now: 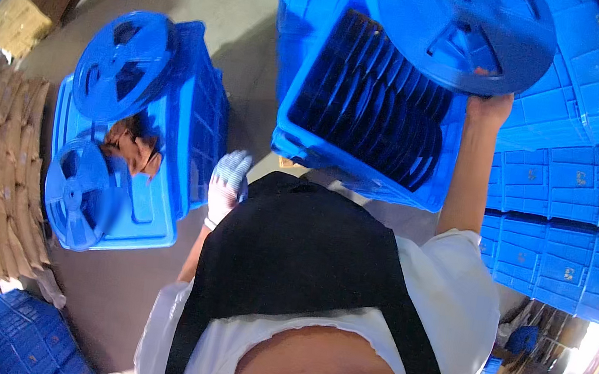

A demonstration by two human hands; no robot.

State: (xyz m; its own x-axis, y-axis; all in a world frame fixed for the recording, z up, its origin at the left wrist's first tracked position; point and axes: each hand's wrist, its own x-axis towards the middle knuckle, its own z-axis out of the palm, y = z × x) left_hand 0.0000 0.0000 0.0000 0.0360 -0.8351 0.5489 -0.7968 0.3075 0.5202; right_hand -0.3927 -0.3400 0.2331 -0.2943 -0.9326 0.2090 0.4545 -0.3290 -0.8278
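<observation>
- Blue plastic it was, up at the top right: a large, round, flat reel disc with cut-out openings (436, 50), tipped at a slant and raised by the far corner of the open crate!
- Bare right hand (490, 109), arm stretched out, had that disc by its near rim; most of the fingers were hidden behind the plastic, but the grip was closed on it.
- Just below sat the open, rectangular blue plastic crate (289, 122), packed with dark, thin round discs (378, 96) standing on edge in close rows.
- Over to the left hand (230, 175), in a pale knitted glove: fingers loosely extended, nothing visible in its hold, and it hung just beside the closed blue crate with a flat lid (153, 218).
- And what a spread on that lid! Two spoked blue plastic reels, the upper one (121, 64) tilted and the lower one (76, 193) at the near left corner, with a crumpled brown piece of material (141, 152) between them.
- Flanking the scene, brown layered bundles (7, 166) rose at far left, while stacked blue crates (565, 186) walled the right side.
</observation>
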